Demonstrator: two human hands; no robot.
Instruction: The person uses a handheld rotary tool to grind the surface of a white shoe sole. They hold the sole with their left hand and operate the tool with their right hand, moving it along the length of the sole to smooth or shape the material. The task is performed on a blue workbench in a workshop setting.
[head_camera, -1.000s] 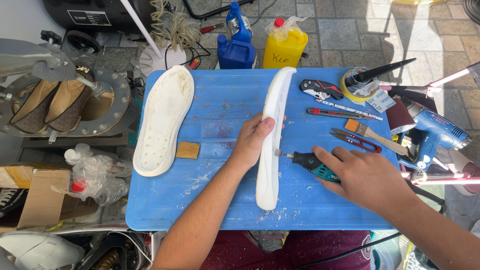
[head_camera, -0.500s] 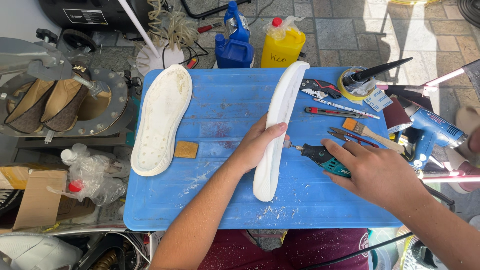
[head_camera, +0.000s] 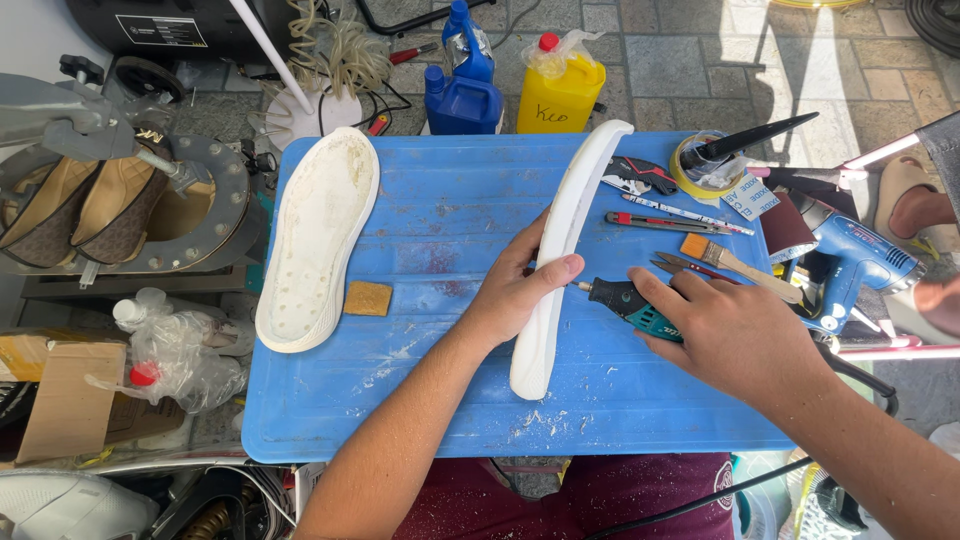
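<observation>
On the blue board (head_camera: 440, 210) a white shoe sole (head_camera: 568, 215) stands on its edge. My left hand (head_camera: 520, 290) grips it around the middle, thumb on its right side. My right hand (head_camera: 735, 335) holds a black and teal rotary tool (head_camera: 625, 298), its thin tip touching the sole's right side by my left thumb. A second white sole (head_camera: 320, 235) lies flat on the board's left part, with a small tan square block (head_camera: 368, 298) beside it. White dust lies near the board's front edge.
Right of the sole lie pliers (head_camera: 635, 172), a utility knife (head_camera: 655, 222), a brush (head_camera: 735, 265), a tape roll (head_camera: 705, 165) and a blue heat gun (head_camera: 850, 265). Blue bottles (head_camera: 465, 90) and a yellow jug (head_camera: 560, 90) stand behind the board. A shoe press (head_camera: 110, 200) holding brown shoes sits left.
The view has shifted slightly. My left hand keeps its grip on the upright sole. My right hand has brought the rotary tool leftward until its tip reaches the sole's side.
</observation>
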